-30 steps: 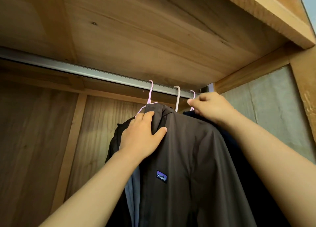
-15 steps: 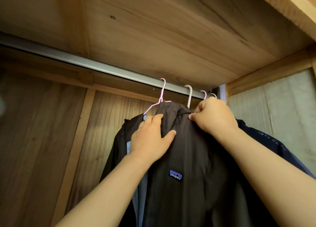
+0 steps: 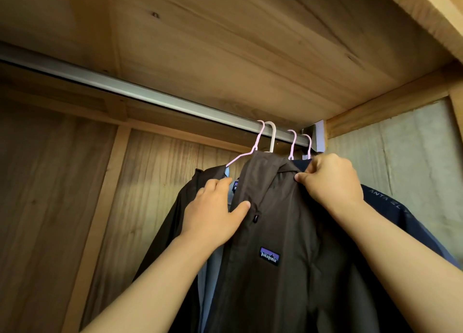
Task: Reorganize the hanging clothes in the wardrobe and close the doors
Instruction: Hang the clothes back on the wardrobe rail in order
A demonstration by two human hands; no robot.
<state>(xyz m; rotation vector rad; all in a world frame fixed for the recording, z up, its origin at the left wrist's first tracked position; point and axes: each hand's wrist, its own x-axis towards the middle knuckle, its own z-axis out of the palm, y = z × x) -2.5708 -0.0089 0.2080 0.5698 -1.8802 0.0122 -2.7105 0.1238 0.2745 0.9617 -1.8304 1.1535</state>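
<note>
A dark brown jacket (image 3: 288, 220) with a small purple chest label hangs from a white hanger (image 3: 272, 137) on the metal rail (image 3: 140, 92). My left hand (image 3: 213, 212) grips the jacket's left front edge, fingers tucked behind the cloth. My right hand (image 3: 330, 179) pinches the jacket's right shoulder near the collar. Behind it to the left, a second dark jacket with a blue lining (image 3: 185, 207) hangs on a pink hanger (image 3: 250, 152). A navy garment (image 3: 390, 212) hangs at the right under two more pink hooks (image 3: 293, 142).
All the hangers crowd the right end of the rail, next to its bracket (image 3: 318, 134). The wardrobe's wooden back wall (image 3: 62, 194) and the bare stretch of rail lie to the left. A grey side panel (image 3: 400, 157) closes the right.
The pink hanger and the white hanger have slid together on the rail. My right hand has dropped from the hooks onto the brown jacket's shoulder. The view has moved closer.
</note>
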